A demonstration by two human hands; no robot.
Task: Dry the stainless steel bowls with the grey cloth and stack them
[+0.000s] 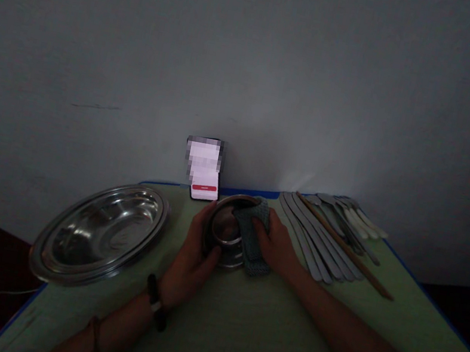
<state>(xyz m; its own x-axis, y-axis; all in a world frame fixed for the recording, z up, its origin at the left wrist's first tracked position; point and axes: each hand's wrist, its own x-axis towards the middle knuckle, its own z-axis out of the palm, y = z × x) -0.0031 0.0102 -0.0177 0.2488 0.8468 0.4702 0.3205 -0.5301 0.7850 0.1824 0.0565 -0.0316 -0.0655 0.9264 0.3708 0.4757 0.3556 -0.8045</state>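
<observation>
A small round metal bowl (pixel 226 223) is tilted toward me over the middle of the table. My left hand (pixel 200 243) grips its left side, thumb at the lower rim. At the bowl's right rim my right hand (pixel 273 240) is closed on a folded grey-green cloth (pixel 253 240), with the thumb on top. The cloth lies over the rim, partly inside and partly outside the bowl. The fingers behind the bowl and under the cloth are hidden.
Wide metal basins (pixel 101 237), seemingly stacked, stand at the left table edge. A lit phone (pixel 203 185) leans on the wall (pixel 253 70). To the right lie several metal utensils (pixel 319 239), a long wooden stick (pixel 353 254) and pale-handled cutlery (pixel 363 222). The green tabletop (pixel 243 335) has blue edges.
</observation>
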